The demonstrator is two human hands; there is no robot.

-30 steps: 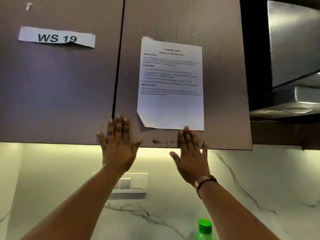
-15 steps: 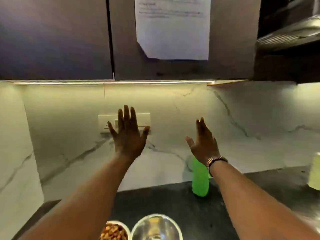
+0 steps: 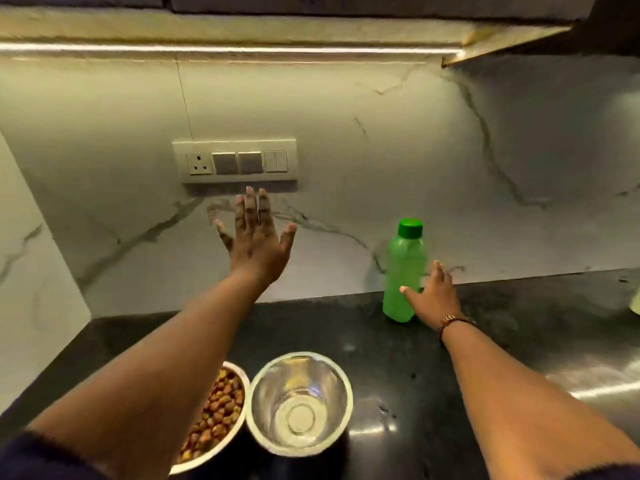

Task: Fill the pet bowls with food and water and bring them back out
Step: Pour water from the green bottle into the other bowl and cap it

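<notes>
Two steel pet bowls stand side by side near the front of the dark countertop (image 3: 381, 341). The left bowl (image 3: 221, 417) holds brown kibble and is partly hidden by my left forearm. The right bowl (image 3: 300, 403) looks shiny inside, with clear water or nothing in it; I cannot tell which. A green bottle (image 3: 403, 271) with a green cap stands upright against the marble wall. My left hand (image 3: 256, 237) is raised with fingers spread, holding nothing. My right hand (image 3: 433, 296) is open, its thumb at the bottle's lower side.
A switch plate (image 3: 239, 162) with a socket sits on the marble backsplash above my left hand. A lit strip runs under the upper cabinets (image 3: 242, 48). A pale object (image 3: 635, 299) shows at the right edge. A side wall (image 3: 31, 271) closes the counter's left end.
My view has tipped down from the cabinet doors to the counter. Both hands came off the cabinet and lowered; the right hand has dropped beside the green bottle. Both bowls came into view.
</notes>
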